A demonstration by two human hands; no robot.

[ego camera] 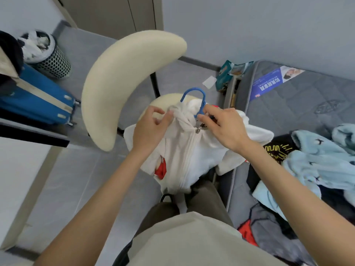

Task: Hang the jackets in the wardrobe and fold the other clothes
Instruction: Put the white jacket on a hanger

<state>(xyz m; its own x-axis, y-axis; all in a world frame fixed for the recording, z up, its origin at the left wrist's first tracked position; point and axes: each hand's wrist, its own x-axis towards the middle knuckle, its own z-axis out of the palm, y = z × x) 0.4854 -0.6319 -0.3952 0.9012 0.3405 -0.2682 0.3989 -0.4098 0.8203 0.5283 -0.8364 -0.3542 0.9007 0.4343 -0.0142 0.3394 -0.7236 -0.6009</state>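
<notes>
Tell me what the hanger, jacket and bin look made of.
The hanger looks like moulded plastic: uniform matte blue, smooth hook. The jacket seems a soft fleece-like fabric, white and fuzzy, with a metal-looking zip pull. The bin looks like perforated metal, possibly plastic: regular round holes.

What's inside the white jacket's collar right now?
A blue hanger: its hook sticks out of the white jacket collar, pinched by the right hand. The rest of it is hidden under the fabric.
</notes>
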